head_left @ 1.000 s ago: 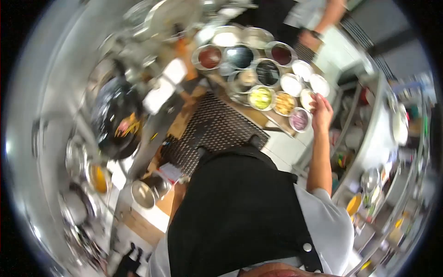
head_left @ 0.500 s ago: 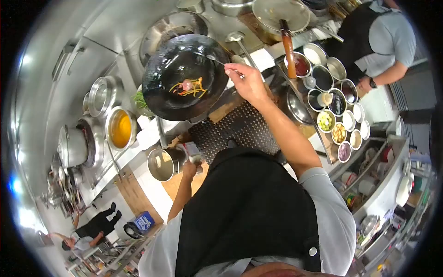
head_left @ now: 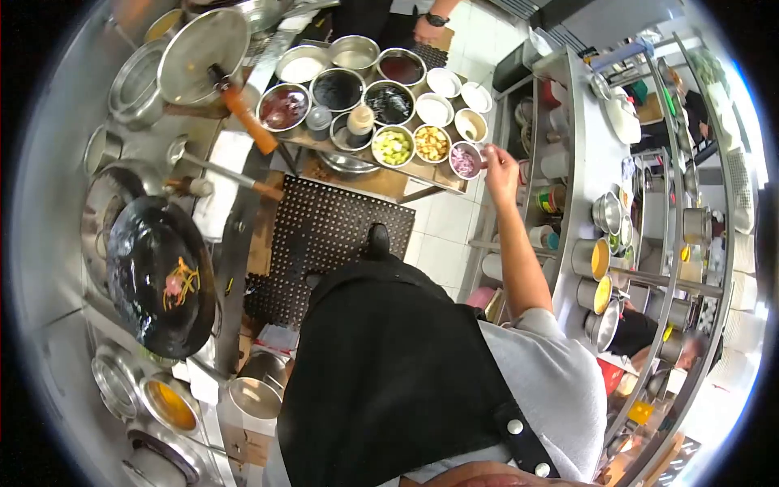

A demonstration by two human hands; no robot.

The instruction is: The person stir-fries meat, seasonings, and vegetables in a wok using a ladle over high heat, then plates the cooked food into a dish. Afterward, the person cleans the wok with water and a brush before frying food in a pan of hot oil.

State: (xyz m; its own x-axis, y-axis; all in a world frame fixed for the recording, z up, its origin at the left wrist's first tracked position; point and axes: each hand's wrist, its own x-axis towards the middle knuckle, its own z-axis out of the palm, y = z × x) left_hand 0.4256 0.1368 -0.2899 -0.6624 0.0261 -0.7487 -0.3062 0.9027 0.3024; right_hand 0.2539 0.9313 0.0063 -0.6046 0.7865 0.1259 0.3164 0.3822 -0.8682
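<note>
My right hand (head_left: 501, 172) reaches out to the far right end of the bowl rack, with its fingers bent together at the rim of a small metal cup of chopped red onion (head_left: 465, 161). What the fingertips hold, if anything, is too small to make out. Beside that cup sit a bowl of browned cubes (head_left: 432, 144) and a bowl of green chopped vegetable (head_left: 393, 148). On the left, a black wok (head_left: 138, 284) rests on the stove with yellow strips and a pink piece of food (head_left: 179, 284) in it. My left hand is out of sight.
Several sauce bowls and a squeeze bottle (head_left: 360, 123) share the rack. A strainer with a wooden handle (head_left: 243, 109) and a ladle (head_left: 223, 168) lie left of it. A perforated mat (head_left: 333, 231) covers the floor. Shelving (head_left: 584, 170) stands at right; a co-worker's hand (head_left: 430, 31) is beyond the rack.
My view has swung right. My right hand has left the wok for the onion cup, and the spoon it held no longer shows in it. My left hand has gone from view.
</note>
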